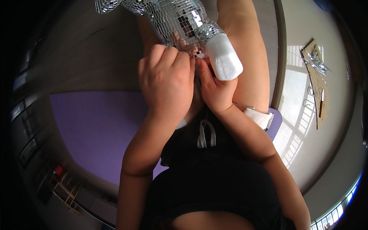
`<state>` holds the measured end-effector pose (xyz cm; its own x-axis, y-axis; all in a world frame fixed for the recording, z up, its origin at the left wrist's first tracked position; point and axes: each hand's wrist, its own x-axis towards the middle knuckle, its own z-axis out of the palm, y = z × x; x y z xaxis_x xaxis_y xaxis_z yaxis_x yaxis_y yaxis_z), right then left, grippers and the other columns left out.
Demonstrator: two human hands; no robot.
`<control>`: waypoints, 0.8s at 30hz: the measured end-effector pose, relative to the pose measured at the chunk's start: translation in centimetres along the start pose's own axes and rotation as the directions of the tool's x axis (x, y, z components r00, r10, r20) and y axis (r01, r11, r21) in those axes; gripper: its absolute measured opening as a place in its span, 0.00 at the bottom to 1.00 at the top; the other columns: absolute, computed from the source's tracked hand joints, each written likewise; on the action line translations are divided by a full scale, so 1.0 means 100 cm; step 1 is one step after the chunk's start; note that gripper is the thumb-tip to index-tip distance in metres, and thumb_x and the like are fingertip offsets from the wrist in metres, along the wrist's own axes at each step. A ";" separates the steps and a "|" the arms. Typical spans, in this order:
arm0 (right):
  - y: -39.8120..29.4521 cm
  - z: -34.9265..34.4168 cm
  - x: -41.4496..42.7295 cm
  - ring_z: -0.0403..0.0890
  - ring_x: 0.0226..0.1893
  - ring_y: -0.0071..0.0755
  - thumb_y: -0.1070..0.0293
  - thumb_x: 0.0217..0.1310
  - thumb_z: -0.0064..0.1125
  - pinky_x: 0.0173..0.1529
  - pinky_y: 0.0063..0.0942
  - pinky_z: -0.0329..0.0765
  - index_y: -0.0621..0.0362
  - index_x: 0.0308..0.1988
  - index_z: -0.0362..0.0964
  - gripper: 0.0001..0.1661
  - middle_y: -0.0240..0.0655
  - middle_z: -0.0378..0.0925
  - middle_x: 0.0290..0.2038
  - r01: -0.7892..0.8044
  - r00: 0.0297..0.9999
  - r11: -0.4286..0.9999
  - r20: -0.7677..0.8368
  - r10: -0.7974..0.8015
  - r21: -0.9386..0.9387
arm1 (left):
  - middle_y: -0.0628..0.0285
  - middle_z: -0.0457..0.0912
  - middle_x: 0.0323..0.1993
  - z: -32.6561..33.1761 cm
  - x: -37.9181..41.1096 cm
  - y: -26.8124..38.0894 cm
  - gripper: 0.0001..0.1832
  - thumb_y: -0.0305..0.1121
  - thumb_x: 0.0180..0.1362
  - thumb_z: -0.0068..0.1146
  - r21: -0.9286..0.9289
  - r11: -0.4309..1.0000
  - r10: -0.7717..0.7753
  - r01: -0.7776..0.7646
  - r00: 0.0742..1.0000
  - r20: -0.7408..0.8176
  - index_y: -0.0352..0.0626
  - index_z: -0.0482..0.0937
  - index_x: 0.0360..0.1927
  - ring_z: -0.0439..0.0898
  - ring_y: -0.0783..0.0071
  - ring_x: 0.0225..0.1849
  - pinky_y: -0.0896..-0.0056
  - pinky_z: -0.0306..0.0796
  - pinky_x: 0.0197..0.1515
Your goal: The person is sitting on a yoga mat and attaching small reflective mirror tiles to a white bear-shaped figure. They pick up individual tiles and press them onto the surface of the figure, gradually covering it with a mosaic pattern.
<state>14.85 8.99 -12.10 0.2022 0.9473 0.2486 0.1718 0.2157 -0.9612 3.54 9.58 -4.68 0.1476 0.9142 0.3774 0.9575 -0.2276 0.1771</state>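
Observation:
A figure covered in small silver mirror tiles (pixel 172 21) lies between my bare legs, its far end cut off by the top of the view. One blunt limb of white foam (pixel 225 57) sticks out from it towards me, ringed by tiles at its base. My left hand (pixel 166 76) is curled against the figure's near end, knuckles up; its fingertips and anything in them are hidden. Close beside it, my right hand (pixel 218 89) cups the white limb from below, thumb raised towards the tiled edge. A small pale bit (pixel 200 55) shows between the two hands.
A purple mat (pixel 100 126) spreads under me and to the left. On the glossy floor at right lies a cardboard piece (pixel 319 86) bearing silver strips (pixel 317 63) and a knife (pixel 322 103). A raised floor strip (pixel 281 54) runs beside my right leg.

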 end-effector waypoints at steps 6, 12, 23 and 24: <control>-0.003 0.001 -0.001 0.88 0.36 0.43 0.75 0.60 0.68 0.41 0.32 0.81 0.61 0.42 0.82 0.09 0.43 0.86 0.35 -0.004 1.000 1.000 -0.007 0.004 -0.005 | 0.68 0.81 0.30 0.001 0.000 0.000 0.08 0.32 0.49 0.71 -0.001 1.000 0.002 -0.002 1.000 -0.011 0.45 0.81 0.27 0.79 0.64 0.41 0.58 0.69 0.41; -0.003 0.002 0.001 0.87 0.35 0.40 0.76 0.60 0.68 0.41 0.31 0.81 0.62 0.43 0.82 0.09 0.42 0.86 0.35 -0.053 0.999 0.998 -0.010 0.053 0.030 | 0.69 0.75 0.26 0.004 0.002 0.000 0.09 0.33 0.50 0.67 -0.016 1.000 0.009 -0.010 0.999 -0.042 0.47 0.76 0.22 0.76 0.66 0.40 0.59 0.68 0.40; -0.005 -0.002 0.000 0.88 0.36 0.34 0.76 0.59 0.69 0.42 0.29 0.81 0.65 0.42 0.81 0.10 0.41 0.86 0.34 -0.111 0.993 0.988 0.045 0.106 0.107 | 0.68 0.76 0.28 0.000 -0.001 -0.008 0.08 0.30 0.48 0.67 -0.089 0.995 0.028 -0.033 0.998 -0.052 0.46 0.76 0.23 0.77 0.64 0.41 0.59 0.69 0.40; -0.005 -0.002 0.000 0.88 0.36 0.34 0.76 0.58 0.69 0.42 0.29 0.81 0.65 0.42 0.81 0.11 0.41 0.86 0.34 -0.105 0.994 0.990 0.041 0.101 0.099 | 0.68 0.76 0.28 0.001 -0.001 -0.008 0.08 0.29 0.48 0.67 -0.087 0.996 0.024 -0.029 0.998 -0.058 0.46 0.76 0.23 0.77 0.64 0.41 0.59 0.69 0.40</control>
<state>14.93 8.87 -11.57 0.1788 0.9731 0.1453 0.0530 0.1380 -0.9890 2.76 9.73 -4.95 0.1564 0.8874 0.4336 0.9276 -0.2827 0.2441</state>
